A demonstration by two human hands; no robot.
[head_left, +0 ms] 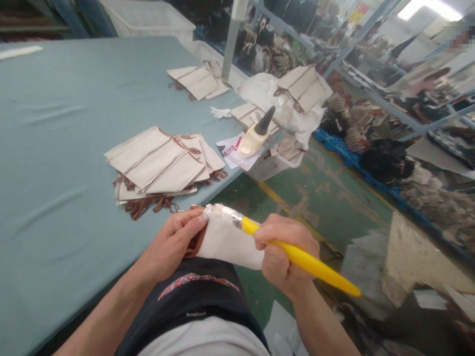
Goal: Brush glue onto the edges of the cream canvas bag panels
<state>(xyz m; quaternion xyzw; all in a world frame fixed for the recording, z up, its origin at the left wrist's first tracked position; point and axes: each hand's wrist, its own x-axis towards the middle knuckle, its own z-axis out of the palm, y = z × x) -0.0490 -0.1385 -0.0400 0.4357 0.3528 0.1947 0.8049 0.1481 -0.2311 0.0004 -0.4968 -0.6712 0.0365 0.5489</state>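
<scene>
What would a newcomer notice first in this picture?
The yellow brush in the right hand stands out, its tip on a cream fabric piece that the left hand pinches, low in the middle. Behind it, a stack of cream pieces with brown straps lies on the blue-grey table.

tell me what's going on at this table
The left hand pinches a cream fabric piece at its top edge. The right hand holds a yellow-handled brush, tip against that edge. A pile of similar pieces with brown cords lies on the blue-grey table, a black-nozzled bottle beyond.
</scene>
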